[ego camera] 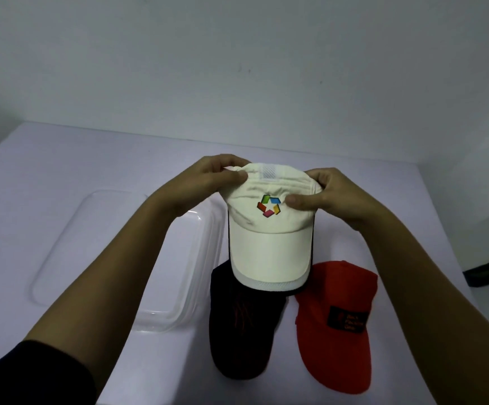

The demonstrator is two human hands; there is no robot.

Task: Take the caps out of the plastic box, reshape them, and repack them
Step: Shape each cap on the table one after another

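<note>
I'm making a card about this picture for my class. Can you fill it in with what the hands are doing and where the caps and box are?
Held cap: white cap with a colourful logo, lifted above the table, brim toward the camera
Left hand: fingers pinch the crown's left side
Right hand: grips the crown's right side, thumb beside the logo
Lying on the table: dark cap and red cap, side by side
Plastic box: clear, left of the caps, no cap seen inside

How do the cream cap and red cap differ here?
The cream cap is held by the left hand and right hand; the red cap lies on the table. The cream cap bears a multicoloured logo; the red cap a dark patch. Both are outside the plastic box.
</note>
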